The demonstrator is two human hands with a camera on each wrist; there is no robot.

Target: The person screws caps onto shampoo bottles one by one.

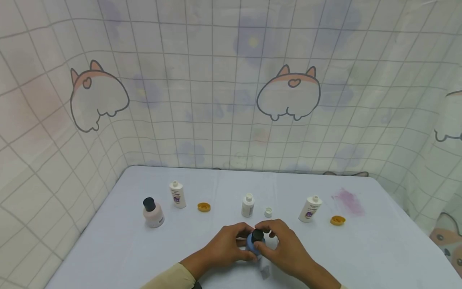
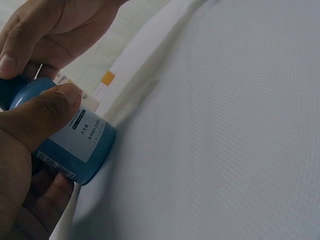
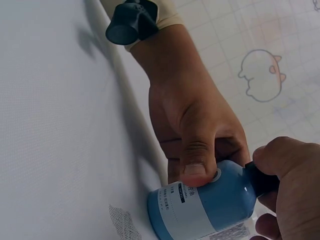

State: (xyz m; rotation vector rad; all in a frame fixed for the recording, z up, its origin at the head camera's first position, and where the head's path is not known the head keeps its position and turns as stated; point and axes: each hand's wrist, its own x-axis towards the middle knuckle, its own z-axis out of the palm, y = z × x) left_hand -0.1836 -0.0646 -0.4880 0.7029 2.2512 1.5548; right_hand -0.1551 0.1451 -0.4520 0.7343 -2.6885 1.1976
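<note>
Fingers clamp: left hand (image 1: pixel 226 247) on blue bottle (image 3: pixel 229 192), right hand (image 1: pixel 284 249) on black cap (image 1: pixel 257 235); slack grip risks tipping toward twelve o'clock.

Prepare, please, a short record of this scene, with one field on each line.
Left hand: grips the blue bottle
Right hand: pinches its black cap
Table left: pale pink bottle, left white bottle, left orange cap
Table middle: small white bottle, white cap
Table right: right white bottle, right orange cap, purplish stain
Backdrop: checked curtain with cartoon animals
</note>
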